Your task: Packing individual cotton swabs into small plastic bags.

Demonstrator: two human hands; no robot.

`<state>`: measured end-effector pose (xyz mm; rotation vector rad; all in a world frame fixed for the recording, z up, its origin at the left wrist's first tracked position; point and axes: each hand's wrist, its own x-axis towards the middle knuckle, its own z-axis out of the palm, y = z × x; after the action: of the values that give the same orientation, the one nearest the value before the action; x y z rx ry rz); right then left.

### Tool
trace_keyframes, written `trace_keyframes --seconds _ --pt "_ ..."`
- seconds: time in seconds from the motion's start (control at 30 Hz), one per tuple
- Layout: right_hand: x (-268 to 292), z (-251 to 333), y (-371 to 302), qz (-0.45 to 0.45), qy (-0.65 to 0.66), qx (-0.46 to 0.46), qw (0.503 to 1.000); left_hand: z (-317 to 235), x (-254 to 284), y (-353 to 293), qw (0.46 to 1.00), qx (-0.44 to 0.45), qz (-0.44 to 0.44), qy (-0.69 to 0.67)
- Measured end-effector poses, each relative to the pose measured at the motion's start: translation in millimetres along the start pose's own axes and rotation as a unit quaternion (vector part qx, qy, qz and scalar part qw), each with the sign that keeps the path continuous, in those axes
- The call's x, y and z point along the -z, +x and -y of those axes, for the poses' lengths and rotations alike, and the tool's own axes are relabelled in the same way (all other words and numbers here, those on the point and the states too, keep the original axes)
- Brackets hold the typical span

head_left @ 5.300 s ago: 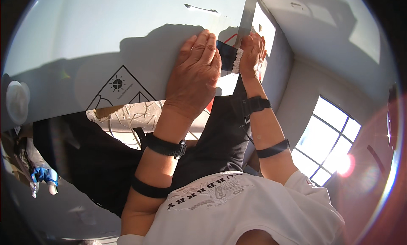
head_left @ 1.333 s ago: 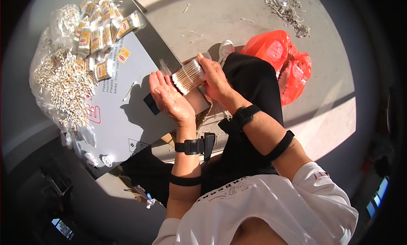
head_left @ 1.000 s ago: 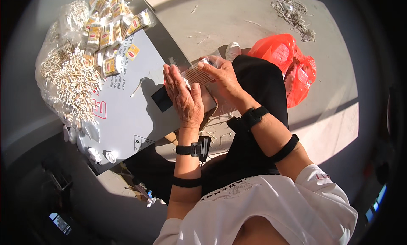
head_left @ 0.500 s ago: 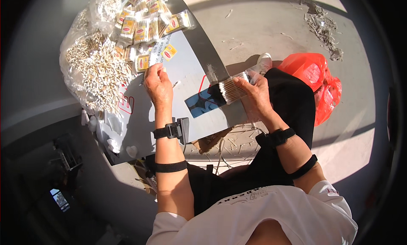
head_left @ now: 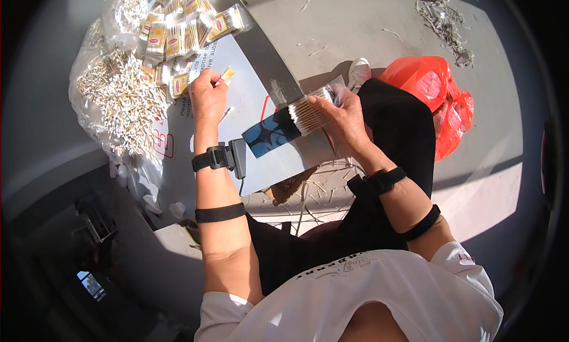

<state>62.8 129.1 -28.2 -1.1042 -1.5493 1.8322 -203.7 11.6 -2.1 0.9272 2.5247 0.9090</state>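
Observation:
My right hand [head_left: 342,116] is closed around a clear plastic bag of cotton swabs [head_left: 308,114], held over the right edge of the table. The swabs lie side by side in it, and no yellow label shows on its visible face. Between the thumb and fingers of my left hand [head_left: 208,93] is a small yellow label card [head_left: 226,75], raised off the tabletop. A single loose swab [head_left: 224,114] lies right beside that hand. Just beyond it are filled swab packs [head_left: 176,41] with yellow labels, heaped at the table's far end.
A big clear bag of loose swabs [head_left: 121,99] spreads over the table's left side. On the grey table [head_left: 261,87] lies a dark blue patterned piece [head_left: 267,135]. Red plastic bags [head_left: 424,87] sit on the floor at right, near my shoe [head_left: 358,72]. Scattered swabs litter the floor.
My left hand has picked up the yellow label card that lay flat on the table. The bag of swabs stays in my right hand. The whole view has shifted slightly.

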Motion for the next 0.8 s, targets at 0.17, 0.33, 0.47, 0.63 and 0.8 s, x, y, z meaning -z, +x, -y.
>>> trace_keyframes --seconds 0.17,0.33,0.47,0.63,0.8 --pt "26 43 4 -0.132 -0.202 0.388 0.89 -83 -14 -73 0.99 -0.043 0.008 -0.133" --pt "20 52 -23 0.164 0.026 0.16 0.973 -133 -40 -134 0.984 -0.146 -0.007 -0.103" --pt "16 46 -38 0.178 0.163 0.058 0.969 -139 -42 -156 0.948 -0.002 0.03 -0.317" --pt "23 37 -44 0.215 0.124 0.029 0.968 -121 -42 -170 0.768 0.225 0.135 -0.585" --pt "28 31 -60 0.217 0.181 -0.005 0.959 -121 -47 -179 0.669 0.312 0.173 -0.652"
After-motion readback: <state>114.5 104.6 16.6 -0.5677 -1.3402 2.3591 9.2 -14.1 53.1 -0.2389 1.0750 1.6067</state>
